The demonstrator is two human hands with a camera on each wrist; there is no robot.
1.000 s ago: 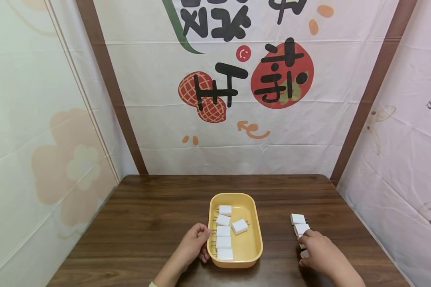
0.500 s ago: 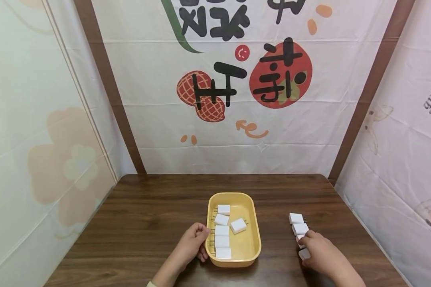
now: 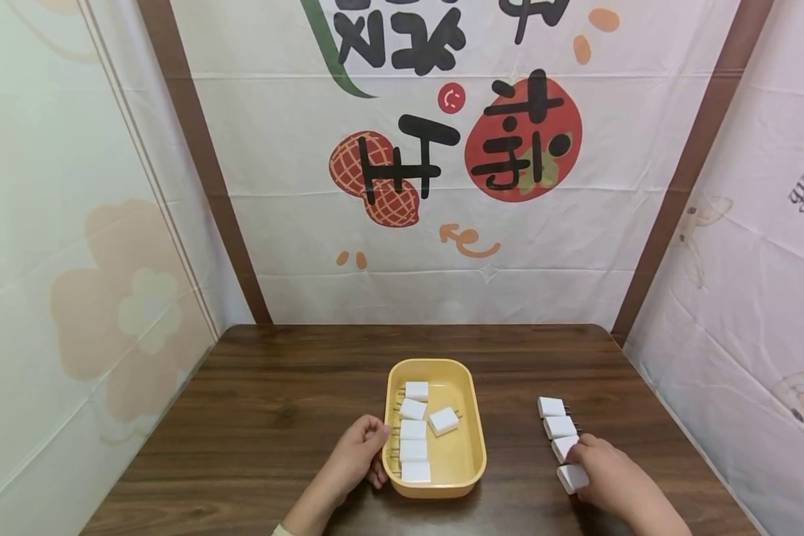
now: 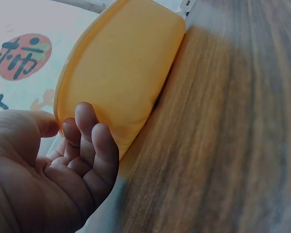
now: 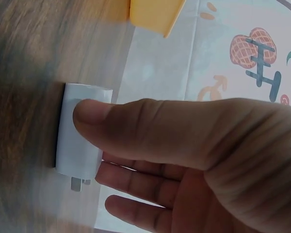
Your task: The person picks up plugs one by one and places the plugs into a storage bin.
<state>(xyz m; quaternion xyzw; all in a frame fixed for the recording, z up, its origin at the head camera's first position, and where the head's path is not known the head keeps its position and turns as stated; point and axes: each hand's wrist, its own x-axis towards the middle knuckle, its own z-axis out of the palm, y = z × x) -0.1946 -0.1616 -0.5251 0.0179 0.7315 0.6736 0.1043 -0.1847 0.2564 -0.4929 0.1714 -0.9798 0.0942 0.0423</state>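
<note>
Right hand (image 3: 608,476) pinches a white plug (image 3: 569,479) at the near end of a row on the brown table (image 3: 295,387) — three more plugs (image 3: 559,427) sit beyond it. Left hand (image 3: 355,461) has the yellow tray (image 3: 454,463) by its left rim, thumb and finger clamped — six plugs (image 3: 412,450) inside.

"What is behind the table (image 3: 275,387)?"

"A white back sheet (image 3: 543,286) with fold lines. It has big black letters (image 3: 430,56), a round red fruit (image 3: 524,130) and red peanuts (image 3: 375,179)."

"And the sides?"

"The left wall (image 3: 27,201) has a big peach flower (image 3: 130,305). The right wall (image 3: 744,298) is whitish and creased. Brown stripes (image 3: 204,149) run down the back corners."

"And the table?"

"Dark brown, with wood lines and round far corners."
</note>
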